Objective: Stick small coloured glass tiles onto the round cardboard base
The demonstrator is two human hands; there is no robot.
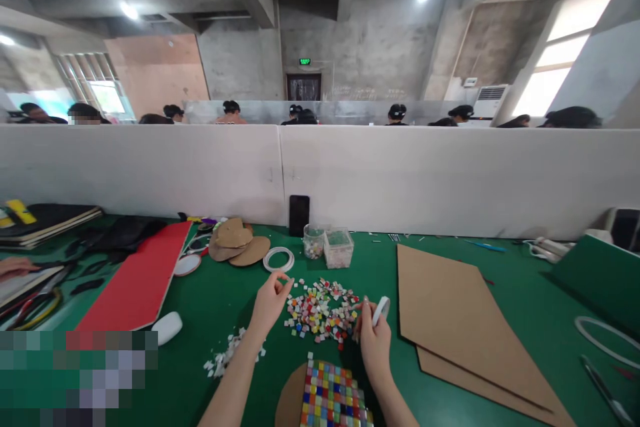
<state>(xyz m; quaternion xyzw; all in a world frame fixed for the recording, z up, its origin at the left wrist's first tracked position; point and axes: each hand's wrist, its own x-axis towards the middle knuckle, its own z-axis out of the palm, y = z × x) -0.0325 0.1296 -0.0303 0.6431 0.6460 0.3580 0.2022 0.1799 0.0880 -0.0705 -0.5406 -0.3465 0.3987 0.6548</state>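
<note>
My left hand point(271, 299) is raised over the far left side of a loose pile of small coloured mosaic tiles point(323, 310). Its thumb and fingers are pinched together; whatever sits between them is too small to name. At the pile's right edge, my right hand point(374, 340) grips a white roll of tape point(381, 310), with its fingertips near the tiles. Between my forearms lies a round cardboard piece point(290, 397), partly covered by rows of colourful square tiles point(333, 393). White scraps point(225, 357) are scattered beside my left forearm, which hides some of them.
Beyond the pile stand two clear containers point(339, 248) and a phone point(299, 215) against the white partition point(450, 173). Cardboard sheets point(460, 313) lie on the right, a red board point(143, 283) on the left. Another person's hand point(15, 267) shows at the far left edge.
</note>
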